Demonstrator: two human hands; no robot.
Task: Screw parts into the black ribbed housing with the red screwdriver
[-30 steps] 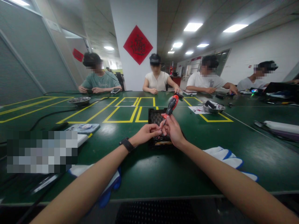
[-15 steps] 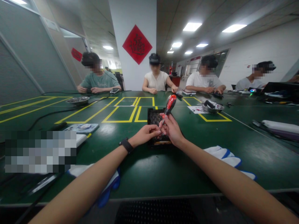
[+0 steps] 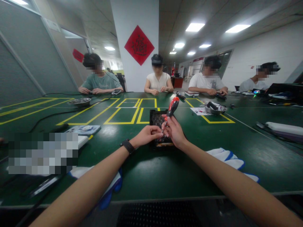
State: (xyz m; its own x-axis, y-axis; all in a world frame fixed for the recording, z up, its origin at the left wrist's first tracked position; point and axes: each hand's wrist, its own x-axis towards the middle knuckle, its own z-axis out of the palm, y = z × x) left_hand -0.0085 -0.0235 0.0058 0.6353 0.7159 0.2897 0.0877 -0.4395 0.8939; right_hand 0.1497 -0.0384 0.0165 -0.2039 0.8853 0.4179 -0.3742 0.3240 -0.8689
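Note:
My right hand is closed around a screwdriver with a red and black handle. The handle leans up and slightly right, and the shaft runs down between both hands. My left hand has its thumb and fingers pinched together beside the shaft's lower end; whatever sits in that pinch is too small to make out. Beneath both hands lies a black tray-like case with a ribbed or bumpy inside, partly covered by my fingers. A yellowish strip shows at its near edge.
White and blue gloves lie left and right of my arms. A metal bowl with parts stands at right, another bowl at far left. A cable crosses the left side. Several co-workers sit across the green table.
My hands and the screwdriver have barely shifted. The co-worker straight across has drawn one hand back from the dark object on the table toward the body.

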